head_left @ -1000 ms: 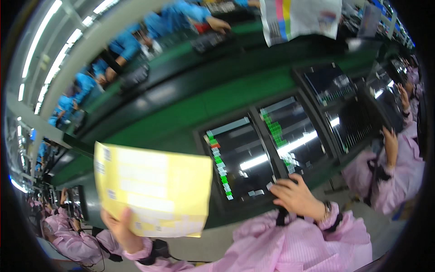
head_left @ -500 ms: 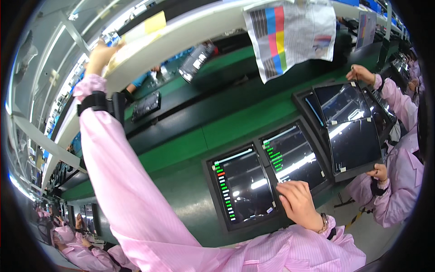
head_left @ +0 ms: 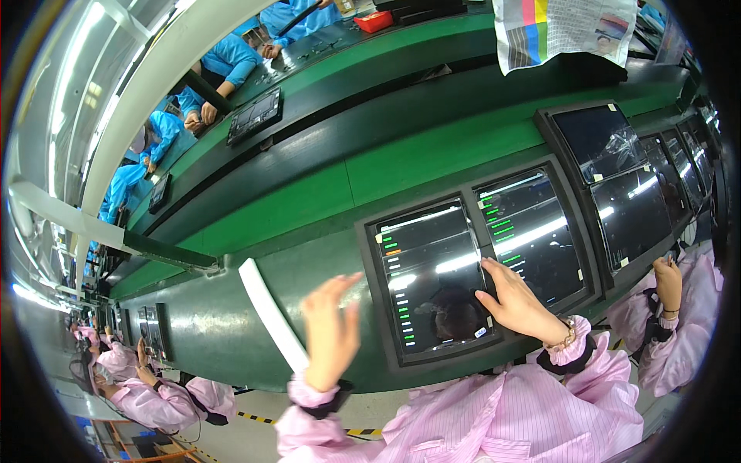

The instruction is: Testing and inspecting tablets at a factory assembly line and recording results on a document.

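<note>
Two black display panels sit side by side on the green bench, each in a dark frame: a left panel [head_left: 428, 266] and a right panel [head_left: 540, 239]. Both are lit, with columns of green and white marks. My right hand [head_left: 513, 301] has its fingers stretched out at the border between them, over the edge of the left one. Slightly blurred, my left hand [head_left: 332, 328] hovers left of the left panel, fingers apart and nothing seen in them. A long white strip [head_left: 270, 312] runs beside it, its near end hidden behind my left wrist.
More framed panels [head_left: 633, 216] stand to the right, near a co-worker's hand [head_left: 668, 282]. A printed colour chart [head_left: 563, 35] hangs at the upper right. Beyond the green bench [head_left: 309, 193], a dark device [head_left: 255, 117] lies near people in blue. A metal bracket [head_left: 174, 251] juts in from the left.
My left hand has come down from the white shelf at the upper left to beside the left panel. My right hand stays by the panels. The head view has shifted, and the white strip now shows.
</note>
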Tool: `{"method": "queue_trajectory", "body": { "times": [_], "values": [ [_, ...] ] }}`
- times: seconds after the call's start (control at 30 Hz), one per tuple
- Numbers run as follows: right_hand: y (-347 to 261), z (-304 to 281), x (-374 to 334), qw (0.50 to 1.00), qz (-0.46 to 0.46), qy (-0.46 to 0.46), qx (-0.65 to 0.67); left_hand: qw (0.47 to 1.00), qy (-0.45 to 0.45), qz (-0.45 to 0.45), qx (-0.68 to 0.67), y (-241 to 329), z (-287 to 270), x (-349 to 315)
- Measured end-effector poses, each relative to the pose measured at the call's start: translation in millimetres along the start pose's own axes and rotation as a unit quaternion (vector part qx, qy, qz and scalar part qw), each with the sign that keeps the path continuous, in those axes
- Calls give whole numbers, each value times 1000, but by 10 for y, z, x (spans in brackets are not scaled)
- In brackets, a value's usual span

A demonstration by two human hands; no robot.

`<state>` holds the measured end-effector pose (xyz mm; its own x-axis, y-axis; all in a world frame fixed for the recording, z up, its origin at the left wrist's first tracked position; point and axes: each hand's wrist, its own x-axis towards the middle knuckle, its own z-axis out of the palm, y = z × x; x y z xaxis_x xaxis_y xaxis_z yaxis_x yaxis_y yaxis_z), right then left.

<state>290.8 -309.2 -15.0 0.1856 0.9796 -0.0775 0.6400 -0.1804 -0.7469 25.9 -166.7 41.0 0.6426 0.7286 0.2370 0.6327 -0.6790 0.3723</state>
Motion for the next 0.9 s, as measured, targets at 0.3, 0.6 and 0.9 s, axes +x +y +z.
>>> {"method": "queue_trajectory", "body": {
  "times": [0.3, 0.6, 0.9],
  "values": [
    [102, 115, 86, 1000, 12, 17, -1, 991, -112, 19, 64, -13, 770, 23],
    [72, 198, 426, 859, 205, 37, 467, 944, 10, -81, -321, -154, 1089, -110],
    [-114, -34, 192, 758, 56, 98, 642, 848, 58, -155, -504, 538, 736, -382]
  ]
}}
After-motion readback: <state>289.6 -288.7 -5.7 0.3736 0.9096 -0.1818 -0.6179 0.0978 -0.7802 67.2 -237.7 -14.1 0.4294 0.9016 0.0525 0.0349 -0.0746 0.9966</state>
